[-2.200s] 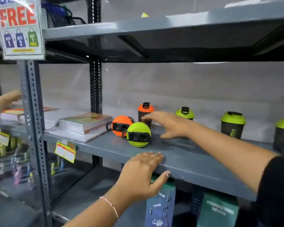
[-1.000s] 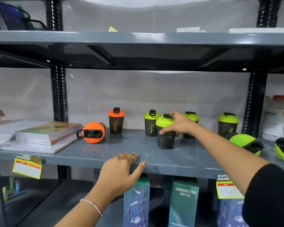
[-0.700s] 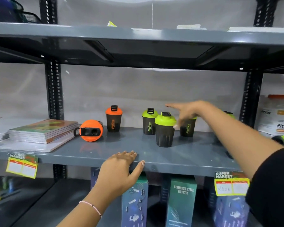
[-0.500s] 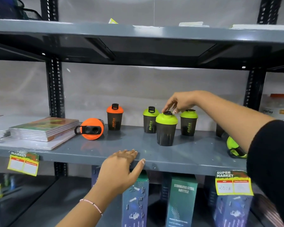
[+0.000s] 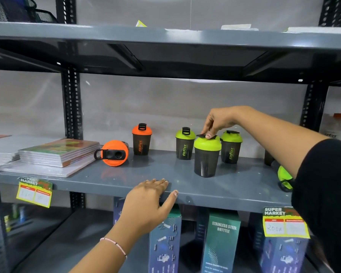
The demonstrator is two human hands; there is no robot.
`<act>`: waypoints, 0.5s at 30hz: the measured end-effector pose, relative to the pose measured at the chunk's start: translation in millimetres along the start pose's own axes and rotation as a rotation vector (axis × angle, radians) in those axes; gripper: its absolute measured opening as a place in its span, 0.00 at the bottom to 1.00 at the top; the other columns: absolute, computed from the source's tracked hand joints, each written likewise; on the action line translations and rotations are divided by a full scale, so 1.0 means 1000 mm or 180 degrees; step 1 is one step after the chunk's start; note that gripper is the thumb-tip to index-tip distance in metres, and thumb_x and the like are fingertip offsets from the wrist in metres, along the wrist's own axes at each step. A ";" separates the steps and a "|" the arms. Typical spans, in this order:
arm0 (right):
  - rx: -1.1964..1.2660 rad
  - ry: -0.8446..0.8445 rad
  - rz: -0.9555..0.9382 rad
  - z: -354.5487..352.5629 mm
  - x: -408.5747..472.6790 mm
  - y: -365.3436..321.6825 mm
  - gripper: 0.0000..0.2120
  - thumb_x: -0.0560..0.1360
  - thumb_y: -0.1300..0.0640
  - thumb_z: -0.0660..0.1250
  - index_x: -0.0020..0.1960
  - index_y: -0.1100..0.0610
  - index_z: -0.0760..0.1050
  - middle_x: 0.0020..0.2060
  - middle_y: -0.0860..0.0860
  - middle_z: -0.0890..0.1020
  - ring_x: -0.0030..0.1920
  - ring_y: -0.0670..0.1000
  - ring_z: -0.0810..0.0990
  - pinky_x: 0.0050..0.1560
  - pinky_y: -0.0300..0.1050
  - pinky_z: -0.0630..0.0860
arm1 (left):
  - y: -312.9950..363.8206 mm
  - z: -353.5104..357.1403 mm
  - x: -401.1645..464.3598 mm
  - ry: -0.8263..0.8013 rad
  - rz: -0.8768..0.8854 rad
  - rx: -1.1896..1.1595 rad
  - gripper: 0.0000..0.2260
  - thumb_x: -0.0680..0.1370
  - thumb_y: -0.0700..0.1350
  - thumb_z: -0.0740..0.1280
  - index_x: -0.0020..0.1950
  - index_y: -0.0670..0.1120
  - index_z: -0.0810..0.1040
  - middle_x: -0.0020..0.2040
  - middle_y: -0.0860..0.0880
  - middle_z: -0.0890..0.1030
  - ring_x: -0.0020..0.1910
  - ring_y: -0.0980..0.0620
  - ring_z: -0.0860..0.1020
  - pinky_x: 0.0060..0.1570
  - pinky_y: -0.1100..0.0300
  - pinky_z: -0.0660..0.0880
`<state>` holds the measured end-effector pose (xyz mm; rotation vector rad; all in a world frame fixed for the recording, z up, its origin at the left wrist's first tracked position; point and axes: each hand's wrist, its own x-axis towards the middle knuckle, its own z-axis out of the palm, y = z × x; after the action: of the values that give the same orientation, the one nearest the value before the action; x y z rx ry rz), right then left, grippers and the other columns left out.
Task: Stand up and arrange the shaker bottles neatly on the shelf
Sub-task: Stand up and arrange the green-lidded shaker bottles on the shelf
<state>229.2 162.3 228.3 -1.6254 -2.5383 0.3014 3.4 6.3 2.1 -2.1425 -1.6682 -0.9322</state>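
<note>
The right hand (image 5: 218, 123) is now pinching the cap of the front green bottle (image 5: 206, 155), fingers narrowed on the flip lid — a moment ago it was only reaching past it. That bottle is standing upright on the shelf (image 5: 224, 186), ahead of the two green ones behind it, so it is probably being nudged back into line. The left hand (image 5: 146, 203) is still bracing flat on the shelf edge, fingers spread, holding nothing. An orange bottle (image 5: 113, 153) is lying on its side beside the upright orange one (image 5: 141, 139) — and another green one, partly hidden by the sleeve, seems to be lying down too.
</note>
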 end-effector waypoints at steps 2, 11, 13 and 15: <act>0.0109 0.0091 0.0004 0.004 -0.002 -0.002 0.14 0.69 0.56 0.78 0.54 0.58 0.85 0.46 0.50 0.86 0.52 0.51 0.81 0.56 0.45 0.78 | 0.001 0.000 0.000 0.0007 -0.0012 0.0018 0.28 0.75 0.65 0.50 0.64 0.52 0.76 0.63 0.55 0.77 0.64 0.53 0.72 0.61 0.60 0.68; 0.0173 0.0690 0.0589 0.025 0.003 -0.012 0.15 0.70 0.53 0.77 0.45 0.64 0.78 0.31 0.55 0.72 0.27 0.53 0.72 0.29 0.44 0.77 | 0.006 -0.004 -0.002 0.0036 -0.0050 0.0027 0.27 0.75 0.64 0.51 0.62 0.50 0.78 0.61 0.53 0.80 0.62 0.52 0.75 0.57 0.60 0.72; 0.0153 0.0679 0.0816 0.027 0.006 -0.016 0.18 0.71 0.53 0.77 0.41 0.63 0.71 0.31 0.57 0.71 0.25 0.55 0.71 0.27 0.46 0.77 | 0.006 -0.004 -0.002 0.0048 -0.0048 0.0024 0.26 0.75 0.64 0.52 0.62 0.50 0.78 0.60 0.53 0.80 0.62 0.52 0.75 0.57 0.60 0.71; 0.0131 0.0687 0.1038 0.028 0.011 -0.020 0.21 0.71 0.51 0.76 0.41 0.63 0.68 0.34 0.58 0.73 0.24 0.55 0.73 0.31 0.48 0.78 | 0.007 -0.004 -0.003 0.0064 -0.0054 0.0015 0.26 0.75 0.63 0.53 0.62 0.50 0.78 0.60 0.52 0.80 0.61 0.52 0.75 0.58 0.59 0.71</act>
<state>201.2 161.1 205.5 -1.9374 -2.0969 0.1914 8.3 -0.2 5.1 -2.1122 -1.6802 -0.9506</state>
